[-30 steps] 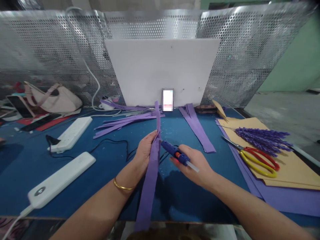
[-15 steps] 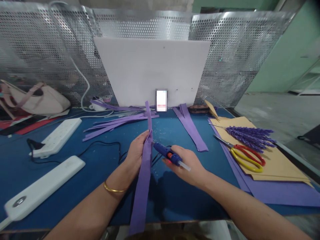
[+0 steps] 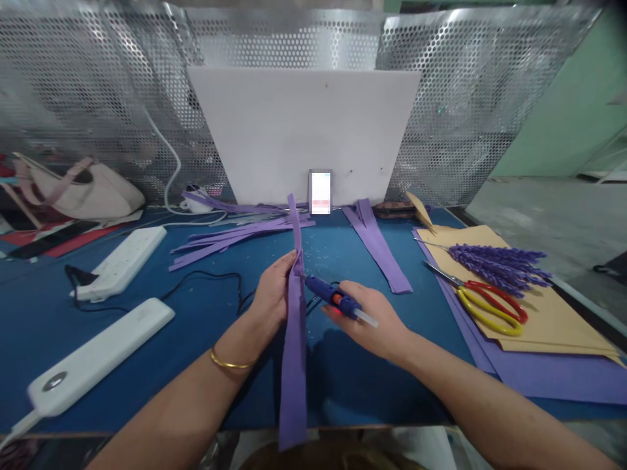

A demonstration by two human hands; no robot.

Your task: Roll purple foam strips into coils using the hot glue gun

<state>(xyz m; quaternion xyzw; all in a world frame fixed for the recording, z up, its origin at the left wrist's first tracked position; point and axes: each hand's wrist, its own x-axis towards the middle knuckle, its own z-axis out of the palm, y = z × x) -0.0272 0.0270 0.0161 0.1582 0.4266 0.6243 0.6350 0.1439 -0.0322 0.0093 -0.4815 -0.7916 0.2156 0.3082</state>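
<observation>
My left hand point(image 3: 272, 292) pinches a long purple foam strip point(image 3: 294, 339) that runs from the far middle of the blue table point(image 3: 196, 339) down over its near edge. My right hand point(image 3: 368, 320) is wrapped round a small blue glue gun point(image 3: 333, 298) with an orange trigger and a clear glue stick at its back. The gun's tip touches the strip just beside my left fingers. A gold bangle point(image 3: 230, 363) sits on my left wrist.
Loose purple strips point(image 3: 230, 236) lie behind, two more point(image 3: 377, 245) to the right. Red-and-yellow scissors point(image 3: 490, 303) and purple flower sprigs point(image 3: 499, 264) rest on brown paper point(image 3: 553, 320) over purple sheets. Two white power strips point(image 3: 98, 356) and a black cord point(image 3: 210, 277) lie left. A phone point(image 3: 320, 191) leans on a white board.
The glue gun's tip has moved left onto the strip beside my left fingers. The lower part of the strip now hangs straighter. The view has shifted slightly.
</observation>
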